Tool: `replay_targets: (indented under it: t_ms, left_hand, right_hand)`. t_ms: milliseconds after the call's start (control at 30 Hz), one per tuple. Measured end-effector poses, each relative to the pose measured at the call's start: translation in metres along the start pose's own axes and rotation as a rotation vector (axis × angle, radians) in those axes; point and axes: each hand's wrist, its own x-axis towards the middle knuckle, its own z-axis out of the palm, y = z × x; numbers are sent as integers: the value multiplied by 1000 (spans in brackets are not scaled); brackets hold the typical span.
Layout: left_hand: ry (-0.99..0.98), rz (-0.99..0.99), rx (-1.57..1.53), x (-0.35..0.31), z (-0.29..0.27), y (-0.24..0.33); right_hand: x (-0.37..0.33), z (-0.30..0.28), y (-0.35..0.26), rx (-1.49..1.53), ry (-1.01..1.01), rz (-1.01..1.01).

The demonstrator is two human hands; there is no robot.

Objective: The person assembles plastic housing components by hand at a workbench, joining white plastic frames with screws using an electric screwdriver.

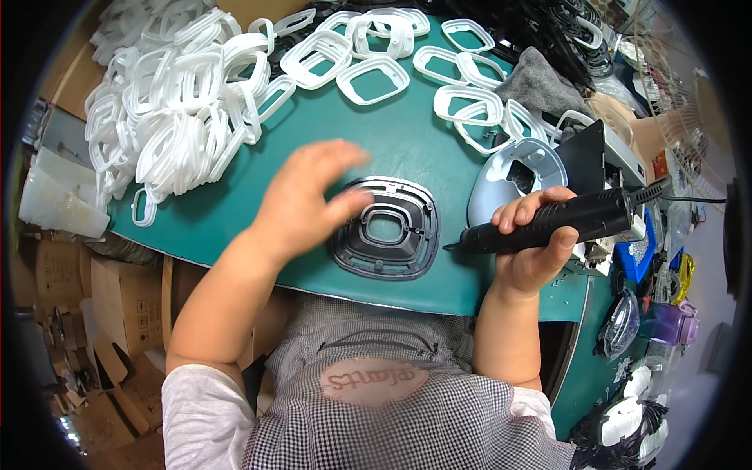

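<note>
My right hand (533, 254) is wrapped round a black electric screwdriver (580, 219), held sideways with its narrow tip to the left, beside a dark plastic housing (399, 262). That housing is a rounded square with stepped rings around a central opening, and it lies on the green table top near the front edge. Over its upper left side hovers my left hand (309, 200), thumb apart from the fingers and nothing visible between them. Its fingertips are slightly blurred, and I cannot tell whether the thumb touches the housing.
A heap of white plastic frames (188, 117) covers the far left, with more loose frames (374, 80) along the back. At the right stand a light blue shell (486, 196) and a boxy device (619, 160). A grey cloth (540, 82) and black cables (556, 35) lie behind.
</note>
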Motion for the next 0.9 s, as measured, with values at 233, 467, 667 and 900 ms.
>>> replay_targets:
  t_ms: [233, 467, 667, 900]
  left_hand:
    - [34, -74, 382, 93, 39, -52]
    - [293, -27, -6, 95, 33, -69]
    - [12, -439, -849, 69, -15, -49]
    - [-429, -639, -841, 39, -8, -31]
  right_hand:
    - [3, 1, 1, 5, 21, 21]
    - [2, 2, 1, 0, 48, 61]
    - [4, -2, 3, 15, 28, 47]
    - [3, -7, 6, 23, 35, 66]
